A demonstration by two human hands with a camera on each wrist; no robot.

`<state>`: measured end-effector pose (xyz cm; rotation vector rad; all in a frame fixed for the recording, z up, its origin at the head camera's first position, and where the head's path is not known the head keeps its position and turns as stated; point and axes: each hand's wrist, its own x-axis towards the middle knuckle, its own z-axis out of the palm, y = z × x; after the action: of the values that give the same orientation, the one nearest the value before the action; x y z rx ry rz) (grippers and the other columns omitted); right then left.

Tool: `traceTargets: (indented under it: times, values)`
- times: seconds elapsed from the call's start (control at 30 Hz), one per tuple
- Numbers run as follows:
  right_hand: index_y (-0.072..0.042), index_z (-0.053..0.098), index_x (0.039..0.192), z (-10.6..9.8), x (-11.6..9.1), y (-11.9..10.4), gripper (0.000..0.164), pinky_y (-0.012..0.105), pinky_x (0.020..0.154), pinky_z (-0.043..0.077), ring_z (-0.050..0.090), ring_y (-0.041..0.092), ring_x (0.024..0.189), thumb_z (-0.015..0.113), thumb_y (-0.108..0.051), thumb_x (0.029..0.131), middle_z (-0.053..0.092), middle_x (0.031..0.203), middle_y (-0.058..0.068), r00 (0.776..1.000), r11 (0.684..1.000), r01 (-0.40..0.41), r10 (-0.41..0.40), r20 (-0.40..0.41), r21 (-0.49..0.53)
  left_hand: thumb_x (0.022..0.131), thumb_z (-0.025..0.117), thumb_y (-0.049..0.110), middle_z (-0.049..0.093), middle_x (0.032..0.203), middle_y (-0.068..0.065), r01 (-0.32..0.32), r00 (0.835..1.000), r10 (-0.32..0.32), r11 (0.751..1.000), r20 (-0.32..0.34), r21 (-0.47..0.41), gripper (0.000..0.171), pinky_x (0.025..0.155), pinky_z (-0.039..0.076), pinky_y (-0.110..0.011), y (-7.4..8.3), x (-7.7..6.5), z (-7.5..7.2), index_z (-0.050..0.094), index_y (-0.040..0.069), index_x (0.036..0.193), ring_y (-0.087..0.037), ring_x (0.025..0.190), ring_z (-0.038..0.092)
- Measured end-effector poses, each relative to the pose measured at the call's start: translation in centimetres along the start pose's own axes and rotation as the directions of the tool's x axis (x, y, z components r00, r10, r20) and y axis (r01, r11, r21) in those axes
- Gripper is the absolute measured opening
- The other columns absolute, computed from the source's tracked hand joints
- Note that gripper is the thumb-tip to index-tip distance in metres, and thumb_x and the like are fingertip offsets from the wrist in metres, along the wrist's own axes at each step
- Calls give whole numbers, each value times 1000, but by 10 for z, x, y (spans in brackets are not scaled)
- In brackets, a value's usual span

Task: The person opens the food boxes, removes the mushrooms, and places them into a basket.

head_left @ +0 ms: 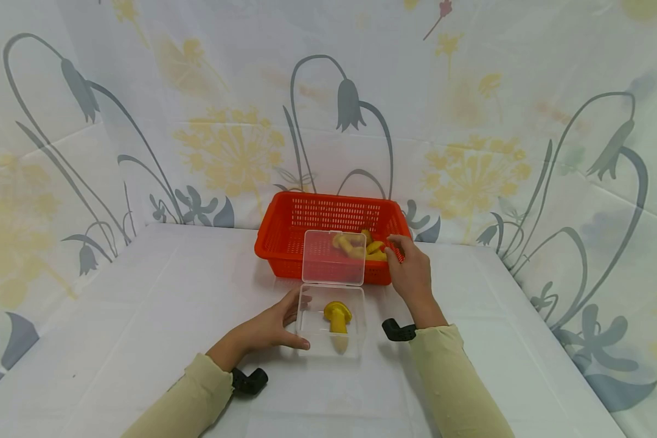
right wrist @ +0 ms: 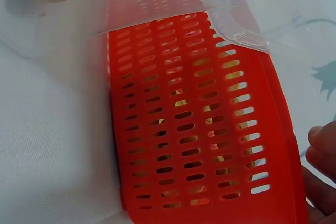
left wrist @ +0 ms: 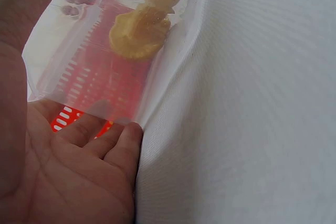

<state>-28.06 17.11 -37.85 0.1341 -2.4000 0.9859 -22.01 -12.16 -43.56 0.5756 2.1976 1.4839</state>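
Observation:
A clear plastic box [head_left: 356, 322] stands on the table, its lid [head_left: 328, 267] raised and leaning against the basket. Inside lies a yellow mushroom [head_left: 337, 316], cap toward the basket. My left hand [head_left: 271, 325] holds the box at its left side, thumb at the front corner and fingers along the left wall. Behind the box, a red basket [head_left: 290, 267] holds several yellow mushrooms [head_left: 375, 247] at its right end. My right hand [head_left: 412, 271] is at the basket's front right corner, thumb and forefinger apart. Nothing shows between them; its other fingers are partly hidden.
A white cloth covers the table [head_left: 197, 286]. Behind it hangs a flower-patterned curtain [head_left: 328, 91], which also runs along both sides. Dark wrist cameras [head_left: 398, 330] sit on both wrists.

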Motion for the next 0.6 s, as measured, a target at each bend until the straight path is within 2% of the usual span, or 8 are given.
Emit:
traceTargets:
  times: [0.6]
  values:
    - [-9,65,116,-3,-1,-13,24,46,95,54,63,31,112,64,-13,92,68,119,11,997,997,75,-75,7,15,72,86,25,29,158,-2,-5,1000,5,1000,1,-4,115,118,27,-43,-4,2,-1,6,41,153,-23,149,23]
